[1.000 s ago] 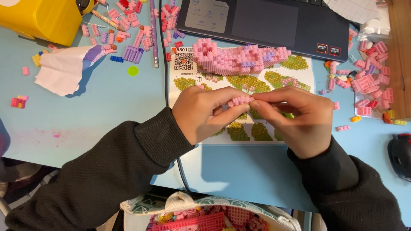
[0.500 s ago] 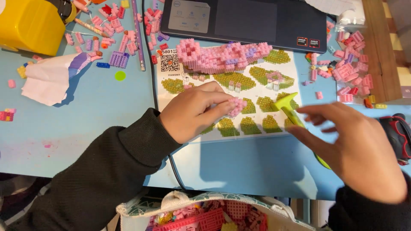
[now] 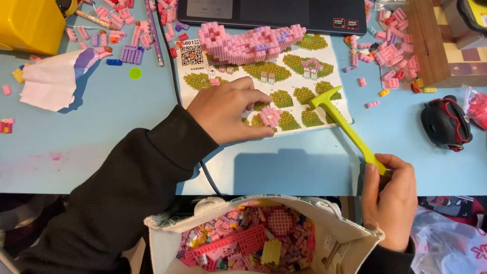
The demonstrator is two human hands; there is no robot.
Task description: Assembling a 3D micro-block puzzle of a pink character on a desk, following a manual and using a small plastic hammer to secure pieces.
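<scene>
Left hand (image 3: 225, 109) on pink flower piece (image 3: 270, 116)

A printed instruction sheet (image 3: 264, 86), white with green patches and a black-and-white square code, lies under the left hand's fingers (image 3: 253, 114). Beyond them, a dark laptop (image 3: 284, 12) bears two small stickers; below, an open fabric bag (image 3: 264, 236) holds pink bricks.

A big yellow box (image 3: 28, 23) is sitting at the far corner of the blue table (image 3: 101, 132). A crumpled white paper (image 3: 50, 83) is lying near it. A dark laptop (image 3: 264, 12) is resting at the back. A black and red mouse (image 3: 446, 124) is sitting off to one side. Loose pink bricks (image 3: 390, 53) are lying beside a wooden box (image 3: 441, 45). An open bag (image 3: 253, 238) is holding lots of mixed bricks.
</scene>
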